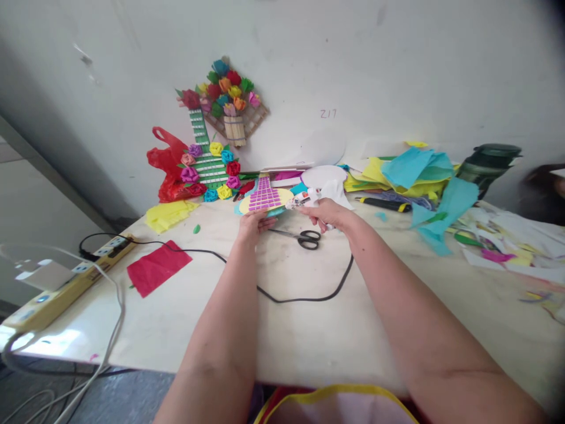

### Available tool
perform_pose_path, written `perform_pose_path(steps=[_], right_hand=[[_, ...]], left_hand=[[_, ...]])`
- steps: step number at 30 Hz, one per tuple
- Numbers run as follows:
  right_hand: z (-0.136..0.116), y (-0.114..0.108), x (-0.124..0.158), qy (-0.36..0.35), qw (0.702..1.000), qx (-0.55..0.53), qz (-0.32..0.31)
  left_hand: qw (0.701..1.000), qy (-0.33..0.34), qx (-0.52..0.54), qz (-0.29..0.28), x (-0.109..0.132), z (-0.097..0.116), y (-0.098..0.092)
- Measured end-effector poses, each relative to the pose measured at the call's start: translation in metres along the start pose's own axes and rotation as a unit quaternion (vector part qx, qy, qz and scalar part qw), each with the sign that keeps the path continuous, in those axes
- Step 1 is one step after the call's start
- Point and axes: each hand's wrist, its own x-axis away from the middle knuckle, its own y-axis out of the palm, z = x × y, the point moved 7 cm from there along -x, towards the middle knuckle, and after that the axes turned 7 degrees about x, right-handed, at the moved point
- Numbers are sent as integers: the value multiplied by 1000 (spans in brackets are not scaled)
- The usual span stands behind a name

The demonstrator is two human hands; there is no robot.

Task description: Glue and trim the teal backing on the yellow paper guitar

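My left hand [256,224] grips the lower edge of a guitar-shaped craft piece [265,195]. The piece is yellow with blue beneath, and rows of purple strips cover its middle. My right hand [329,213] is wrapped round a white patterned glue gun [303,199], its nozzle end close to the right edge of the craft piece. A black cord [304,300] loops over the table towards my right hand. Black-handled scissors [308,239] lie between my hands, their blades pointing at my left hand.
At left are a power strip [70,288], red crepe paper [159,268] and yellow paper [170,216]. A flower-trimmed guitar [207,162] and flower basket [235,131] stand against the wall. To the right lie a cutter [384,204], blue paper [408,168], a dark bottle [488,168] and scraps.
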Motion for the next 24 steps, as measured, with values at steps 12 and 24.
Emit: perform_pose_path(steps=[12, 24], right_hand=[[1, -2, 0, 18, 1000, -13, 21], [5, -7, 2, 21, 999, -22, 37]], left_hand=[[1000, -4, -3, 4, 3, 2, 1], [1000, -1, 4, 8, 2, 2, 0]])
